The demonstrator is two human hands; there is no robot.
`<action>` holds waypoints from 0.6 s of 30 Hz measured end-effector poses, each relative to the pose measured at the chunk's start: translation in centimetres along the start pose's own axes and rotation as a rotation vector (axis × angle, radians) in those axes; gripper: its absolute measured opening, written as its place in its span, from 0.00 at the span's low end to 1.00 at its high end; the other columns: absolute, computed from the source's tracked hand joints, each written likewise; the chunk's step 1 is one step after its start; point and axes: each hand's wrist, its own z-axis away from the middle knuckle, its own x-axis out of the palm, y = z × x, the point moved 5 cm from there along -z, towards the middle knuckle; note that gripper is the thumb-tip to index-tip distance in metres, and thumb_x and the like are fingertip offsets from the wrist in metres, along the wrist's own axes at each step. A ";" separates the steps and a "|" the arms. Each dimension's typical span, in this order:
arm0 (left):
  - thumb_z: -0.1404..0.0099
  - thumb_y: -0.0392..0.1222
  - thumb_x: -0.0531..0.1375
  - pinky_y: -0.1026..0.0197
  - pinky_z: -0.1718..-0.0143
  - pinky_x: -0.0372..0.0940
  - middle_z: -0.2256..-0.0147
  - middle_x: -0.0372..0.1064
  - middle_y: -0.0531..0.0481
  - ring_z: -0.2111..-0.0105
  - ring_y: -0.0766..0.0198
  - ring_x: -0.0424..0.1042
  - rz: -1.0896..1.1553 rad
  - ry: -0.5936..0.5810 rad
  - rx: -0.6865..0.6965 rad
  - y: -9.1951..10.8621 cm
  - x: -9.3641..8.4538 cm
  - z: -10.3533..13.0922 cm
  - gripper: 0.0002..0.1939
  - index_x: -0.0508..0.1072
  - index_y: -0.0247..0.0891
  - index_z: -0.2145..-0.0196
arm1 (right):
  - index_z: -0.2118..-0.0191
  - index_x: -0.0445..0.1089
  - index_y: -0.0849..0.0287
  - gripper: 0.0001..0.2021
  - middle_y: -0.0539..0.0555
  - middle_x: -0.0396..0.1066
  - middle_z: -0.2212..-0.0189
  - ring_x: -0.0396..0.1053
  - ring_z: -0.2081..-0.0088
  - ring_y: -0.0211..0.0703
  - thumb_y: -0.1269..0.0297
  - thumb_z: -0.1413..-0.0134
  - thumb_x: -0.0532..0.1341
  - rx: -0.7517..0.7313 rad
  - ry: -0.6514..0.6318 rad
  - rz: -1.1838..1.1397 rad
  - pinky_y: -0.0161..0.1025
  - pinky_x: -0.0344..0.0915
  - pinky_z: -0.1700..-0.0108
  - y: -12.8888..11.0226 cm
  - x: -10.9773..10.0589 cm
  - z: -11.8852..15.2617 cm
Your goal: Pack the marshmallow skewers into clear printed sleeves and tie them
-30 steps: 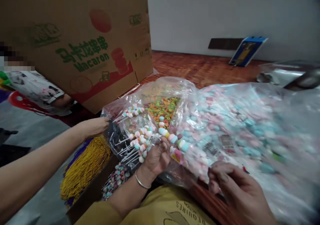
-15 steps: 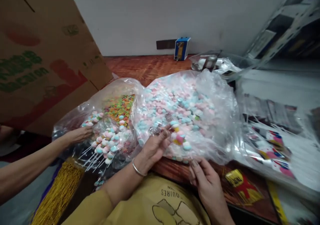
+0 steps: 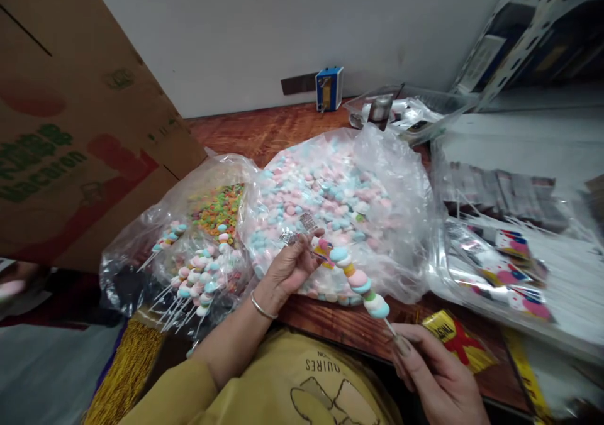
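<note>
My right hand [image 3: 425,365] pinches the white stick of a candy skewer [image 3: 359,281], threaded with pastel marshmallow pieces and small coloured rings. The skewer slants up to the left, its top near my left hand [image 3: 295,264]. Between the fingers of my left hand is a small clear printed wrapper [image 3: 323,249]. Behind both hands lies a big clear bag of pink, blue and white marshmallows [image 3: 325,183]. To its left, a bag of coloured rings [image 3: 219,208] lies behind a bunch of finished skewers [image 3: 202,277].
A cardboard box [image 3: 94,129] stands at the left. A blue box [image 3: 329,89] and a clear tray [image 3: 415,114] are at the back. On the right, a tray holds wrappers [image 3: 507,192] and white sticks [image 3: 573,274]. A yellow-red packet [image 3: 460,340] lies by my right hand.
My right hand has moved right and down, and the skewer now shows in full. The other person's arm at the left has withdrawn from the skewers. The view has shifted slightly.
</note>
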 end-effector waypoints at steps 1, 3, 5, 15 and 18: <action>0.52 0.43 0.78 0.58 0.57 0.72 0.65 0.77 0.47 0.65 0.61 0.77 -0.008 -0.007 0.001 -0.1 0.0 0.0 0.21 0.79 0.33 0.63 | 0.57 0.78 0.55 0.12 0.49 0.66 0.80 0.62 0.80 0.37 0.54 0.37 0.63 -0.020 -0.006 0.027 0.31 0.60 0.80 -0.1 -0.1 -0.1; 0.53 0.44 0.79 0.55 0.54 0.72 0.65 0.77 0.48 0.65 0.61 0.76 -0.023 -0.028 0.009 -0.1 -0.1 0.1 0.21 0.80 0.33 0.65 | 0.58 0.79 0.55 0.12 0.49 0.69 0.79 0.64 0.80 0.37 0.55 0.37 0.63 -0.062 -0.031 0.085 0.30 0.63 0.80 -0.4 -0.4 -0.1; 0.56 0.46 0.80 0.54 0.53 0.72 0.66 0.77 0.48 0.65 0.59 0.77 -0.048 -0.050 0.017 0.0 -0.2 0.2 0.22 0.79 0.33 0.67 | 0.58 0.79 0.55 0.12 0.50 0.73 0.76 0.68 0.79 0.37 0.55 0.37 0.62 -0.101 -0.056 0.148 0.29 0.66 0.78 -0.8 -0.7 -0.2; 0.56 0.43 0.80 0.65 0.67 0.71 0.69 0.76 0.50 0.72 0.69 0.73 -0.214 -0.033 0.021 0.8 -0.5 0.4 0.19 0.80 0.32 0.70 | 0.56 0.77 0.51 0.07 0.48 0.80 0.68 0.79 0.69 0.37 0.63 0.36 0.62 -0.352 -0.034 0.400 0.22 0.72 0.66 -3.8 -1.9 0.6; 0.55 0.41 0.79 0.64 0.68 0.72 0.70 0.77 0.49 0.71 0.66 0.74 -0.232 -0.019 0.005 0.9 -0.6 0.4 0.17 0.79 0.31 0.71 | 0.57 0.77 0.51 0.06 0.47 0.81 0.67 0.79 0.70 0.36 0.64 0.36 0.62 -0.392 -0.012 0.430 0.21 0.72 0.65 -4.2 -2.0 1.0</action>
